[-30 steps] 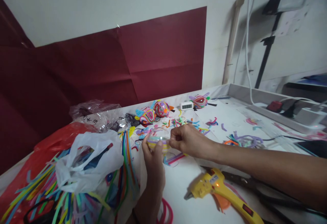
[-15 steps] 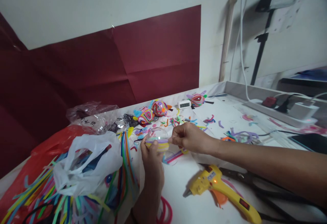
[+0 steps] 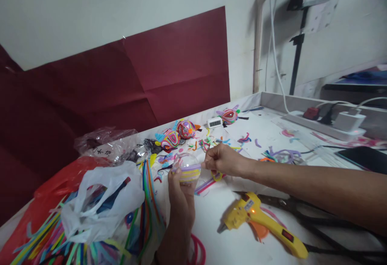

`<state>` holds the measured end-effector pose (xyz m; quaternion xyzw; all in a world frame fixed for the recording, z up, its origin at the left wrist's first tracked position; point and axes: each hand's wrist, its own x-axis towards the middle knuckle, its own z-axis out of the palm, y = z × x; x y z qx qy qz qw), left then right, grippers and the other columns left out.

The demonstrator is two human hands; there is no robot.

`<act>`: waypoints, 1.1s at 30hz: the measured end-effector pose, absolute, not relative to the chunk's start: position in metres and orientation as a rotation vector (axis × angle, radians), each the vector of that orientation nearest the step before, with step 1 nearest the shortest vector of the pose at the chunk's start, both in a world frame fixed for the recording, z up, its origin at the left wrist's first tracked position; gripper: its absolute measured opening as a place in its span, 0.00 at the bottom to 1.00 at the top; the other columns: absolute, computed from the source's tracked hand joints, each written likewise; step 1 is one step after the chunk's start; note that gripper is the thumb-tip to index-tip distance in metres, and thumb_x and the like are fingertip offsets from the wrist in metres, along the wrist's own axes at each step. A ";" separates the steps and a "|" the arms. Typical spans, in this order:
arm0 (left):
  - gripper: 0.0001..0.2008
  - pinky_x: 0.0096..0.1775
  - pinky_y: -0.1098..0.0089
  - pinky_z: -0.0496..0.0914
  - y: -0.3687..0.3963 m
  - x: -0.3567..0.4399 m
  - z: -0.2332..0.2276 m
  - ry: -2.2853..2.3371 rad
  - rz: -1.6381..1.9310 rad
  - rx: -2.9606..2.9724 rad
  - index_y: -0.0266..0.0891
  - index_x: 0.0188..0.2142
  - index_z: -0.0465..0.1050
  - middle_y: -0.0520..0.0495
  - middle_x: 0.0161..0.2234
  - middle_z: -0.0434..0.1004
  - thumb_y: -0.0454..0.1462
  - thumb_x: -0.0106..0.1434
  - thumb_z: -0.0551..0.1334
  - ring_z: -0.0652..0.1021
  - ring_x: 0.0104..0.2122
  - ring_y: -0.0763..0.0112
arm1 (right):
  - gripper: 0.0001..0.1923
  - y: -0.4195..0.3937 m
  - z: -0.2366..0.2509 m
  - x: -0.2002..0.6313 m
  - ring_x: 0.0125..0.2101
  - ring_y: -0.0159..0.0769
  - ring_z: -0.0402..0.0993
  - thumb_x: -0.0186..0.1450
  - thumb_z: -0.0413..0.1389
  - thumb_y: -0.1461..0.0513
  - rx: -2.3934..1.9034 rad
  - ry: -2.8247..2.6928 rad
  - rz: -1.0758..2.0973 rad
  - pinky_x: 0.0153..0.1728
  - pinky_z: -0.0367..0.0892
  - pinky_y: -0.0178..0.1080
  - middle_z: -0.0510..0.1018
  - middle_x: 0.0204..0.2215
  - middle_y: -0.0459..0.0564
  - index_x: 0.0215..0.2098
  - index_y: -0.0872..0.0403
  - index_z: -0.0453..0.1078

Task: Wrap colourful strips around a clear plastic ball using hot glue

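The left hand (image 3: 179,200) holds a clear plastic ball (image 3: 187,167) up over the white tabletop (image 3: 272,136), its grip closed around the lower half of the ball. Bands of yellow and purple strip already circle the ball's middle; the dome above them is bare and see-through. The right hand (image 3: 222,159) reaches in just right of the ball, thumb and forefinger pinching the free end of the purple strip (image 3: 190,168) against the ball's side.

Judging by that, the covering looks barely begun: a few rings are on, and most of the surface is left to wrap. Beyond the ball, toward the red paper (image 3: 169,75) on the wall, sit three finished balls (image 3: 178,134), fully coated in coloured strips with little fins, which suggests how much remains.

In front and to the right of the ball lies a yellow glue gun (image 3: 263,224), its small light glowing, beside dark scissors (image 3: 287,206). Left of the ball, a white bag (image 3: 99,204) spills long coloured strips. Short offcuts (image 3: 242,140) are scattered behind the right hand, near a small white clock (image 3: 214,122).
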<state>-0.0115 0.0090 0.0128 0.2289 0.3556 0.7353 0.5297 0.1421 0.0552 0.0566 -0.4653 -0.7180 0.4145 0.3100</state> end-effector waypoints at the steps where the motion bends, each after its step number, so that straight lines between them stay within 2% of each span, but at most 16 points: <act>1: 0.19 0.46 0.58 0.74 0.009 -0.011 0.013 0.836 1.749 0.534 0.42 0.50 0.70 0.42 0.47 0.75 0.38 0.58 0.60 0.77 0.47 0.60 | 0.14 0.056 0.056 0.142 0.17 0.27 0.65 0.54 0.64 0.56 -1.230 -1.890 1.099 0.20 0.60 0.31 0.72 0.14 0.42 0.18 0.55 0.68; 9: 0.19 0.47 0.57 0.74 0.008 -0.009 0.021 0.782 1.719 0.437 0.42 0.49 0.72 0.44 0.44 0.80 0.36 0.57 0.60 0.79 0.45 0.59 | 0.12 0.061 0.049 0.143 0.15 0.25 0.62 0.55 0.62 0.61 -1.209 -1.844 1.148 0.18 0.58 0.30 0.72 0.13 0.40 0.18 0.55 0.68; 24: 0.20 0.45 0.57 0.75 0.006 -0.013 0.023 0.756 1.604 0.415 0.41 0.51 0.71 0.43 0.42 0.81 0.41 0.59 0.59 0.82 0.39 0.60 | 0.18 0.065 0.041 0.147 0.16 0.25 0.63 0.47 0.69 0.51 -1.117 -1.750 1.285 0.20 0.60 0.31 0.73 0.13 0.41 0.19 0.56 0.71; 33: 0.17 0.41 0.55 0.77 0.004 -0.013 0.024 0.756 1.564 0.365 0.44 0.49 0.72 0.42 0.41 0.81 0.44 0.61 0.58 0.81 0.39 0.58 | 0.19 0.061 0.045 0.147 0.15 0.23 0.60 0.45 0.70 0.51 -1.080 -1.662 1.382 0.17 0.53 0.30 0.72 0.13 0.40 0.19 0.57 0.71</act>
